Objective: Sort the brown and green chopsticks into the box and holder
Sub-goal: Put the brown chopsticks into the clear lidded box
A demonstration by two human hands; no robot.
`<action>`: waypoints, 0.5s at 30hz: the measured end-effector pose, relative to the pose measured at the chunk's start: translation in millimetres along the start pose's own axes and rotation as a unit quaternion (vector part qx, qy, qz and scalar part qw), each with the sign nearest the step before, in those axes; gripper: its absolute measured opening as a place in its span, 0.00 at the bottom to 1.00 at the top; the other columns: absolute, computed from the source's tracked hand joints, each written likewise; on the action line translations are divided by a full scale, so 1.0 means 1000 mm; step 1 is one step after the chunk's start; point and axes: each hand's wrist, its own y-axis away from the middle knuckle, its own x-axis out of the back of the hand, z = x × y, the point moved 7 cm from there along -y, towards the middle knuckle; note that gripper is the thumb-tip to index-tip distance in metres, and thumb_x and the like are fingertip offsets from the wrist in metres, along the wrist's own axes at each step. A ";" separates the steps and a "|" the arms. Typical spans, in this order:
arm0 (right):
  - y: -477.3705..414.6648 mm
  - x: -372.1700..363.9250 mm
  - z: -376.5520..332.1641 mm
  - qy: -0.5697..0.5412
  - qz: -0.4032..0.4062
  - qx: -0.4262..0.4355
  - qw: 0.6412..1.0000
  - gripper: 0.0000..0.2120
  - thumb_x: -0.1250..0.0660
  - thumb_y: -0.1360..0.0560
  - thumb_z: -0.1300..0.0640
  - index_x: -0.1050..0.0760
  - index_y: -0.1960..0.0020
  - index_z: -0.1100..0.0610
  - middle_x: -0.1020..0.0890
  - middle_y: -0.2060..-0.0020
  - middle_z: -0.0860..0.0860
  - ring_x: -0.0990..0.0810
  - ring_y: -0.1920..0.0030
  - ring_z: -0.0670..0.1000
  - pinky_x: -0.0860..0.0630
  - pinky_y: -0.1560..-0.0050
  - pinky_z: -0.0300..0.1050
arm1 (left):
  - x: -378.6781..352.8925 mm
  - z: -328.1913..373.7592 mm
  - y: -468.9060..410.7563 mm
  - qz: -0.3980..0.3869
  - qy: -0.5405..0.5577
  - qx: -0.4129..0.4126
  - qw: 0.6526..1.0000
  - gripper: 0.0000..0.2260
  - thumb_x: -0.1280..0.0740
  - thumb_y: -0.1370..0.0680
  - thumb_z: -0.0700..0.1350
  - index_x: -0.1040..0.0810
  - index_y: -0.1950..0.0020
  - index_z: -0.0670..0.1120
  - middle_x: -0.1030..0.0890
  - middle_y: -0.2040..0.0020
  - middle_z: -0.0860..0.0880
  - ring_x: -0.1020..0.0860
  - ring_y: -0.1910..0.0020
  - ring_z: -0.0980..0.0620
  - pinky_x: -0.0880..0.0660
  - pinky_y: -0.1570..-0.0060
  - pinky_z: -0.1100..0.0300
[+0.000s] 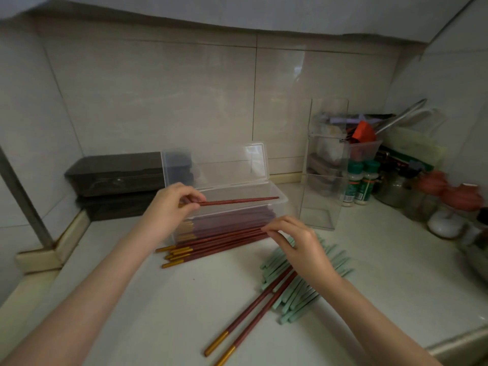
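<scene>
Brown chopstick (237,200) poised over the clear box (286,199).
Left hand (173,204) pinches its slim shaft; right hand (298,244) curls at the brown bundle (224,240) on the table (158,299), grip unclear, above flat green chopsticks (298,297).

The pale tabletop (163,299) carries an open clear box (284,200), a bundle of brown chopsticks (219,243) just before it, and a tall clear holder (320,202) beside it. Nearer lies a pile of green chopsticks (298,297) with two brown ones (250,315) across it; dark boxes (116,178) stand back left.

Bare left hand (169,207), bare right hand (301,247), bare forearms (105,273), slender fingers (280,224)
</scene>
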 end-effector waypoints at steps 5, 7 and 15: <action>0.002 -0.005 0.001 0.002 -0.030 -0.001 1.000 0.06 0.34 0.25 0.59 0.19 0.51 0.54 0.19 0.55 0.45 0.22 0.51 0.44 0.26 0.49 0.43 | -0.021 -0.023 -0.025 -0.085 -0.011 0.069 0.994 0.08 0.31 0.27 0.36 0.20 0.57 0.50 0.21 0.60 0.52 0.22 0.56 0.53 0.26 0.48 0.57; 0.003 -0.007 0.004 0.009 -0.045 0.002 0.999 0.06 0.34 0.25 0.58 0.19 0.50 0.54 0.19 0.55 0.45 0.23 0.51 0.44 0.26 0.48 0.41 | -0.029 -0.031 -0.029 -0.111 -0.011 0.085 0.990 0.08 0.31 0.27 0.37 0.20 0.57 0.51 0.20 0.59 0.53 0.22 0.55 0.53 0.26 0.46 0.57; 0.000 -0.025 0.014 0.035 -0.106 -0.025 0.993 0.07 0.33 0.25 0.61 0.19 0.49 0.55 0.18 0.53 0.48 0.22 0.50 0.49 0.28 0.46 0.40 | -0.019 -0.023 -0.016 0.012 0.032 0.035 0.999 0.07 0.34 0.24 0.40 0.19 0.51 0.48 0.19 0.53 0.52 0.23 0.52 0.57 0.29 0.47 0.62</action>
